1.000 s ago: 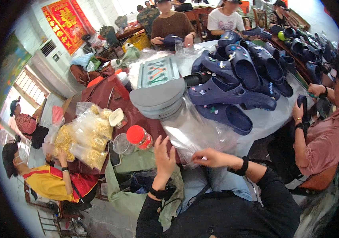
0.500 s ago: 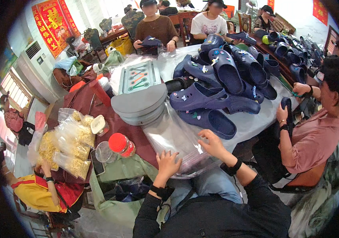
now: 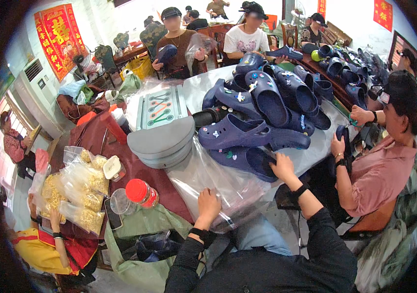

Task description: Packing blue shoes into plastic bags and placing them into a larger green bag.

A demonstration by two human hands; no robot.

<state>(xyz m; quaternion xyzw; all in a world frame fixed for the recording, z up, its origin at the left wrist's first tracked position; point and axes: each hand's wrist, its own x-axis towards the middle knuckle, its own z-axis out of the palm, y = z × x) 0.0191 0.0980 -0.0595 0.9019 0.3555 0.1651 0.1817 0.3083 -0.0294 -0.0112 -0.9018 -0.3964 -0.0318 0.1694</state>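
Head view: at the near edge of the desk, the left hand lies spread, fingers loosely open, on a clear plastic sheet, gripping nothing. Right of the sheet, the right hand rests open on a navy clog, not clasped. Sheet judged thin, limp, slippery: pinch an edge. Clog judged light, springy: take by heel.

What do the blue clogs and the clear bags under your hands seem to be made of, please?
The clogs look like moulded foam or soft rubber: matte navy, thick one-piece walls and punched holes. The bags seem to be thin clear plastic film: glossy, wrinkled and see-through. The left hand rests on the bags; the right hand touches a clog.
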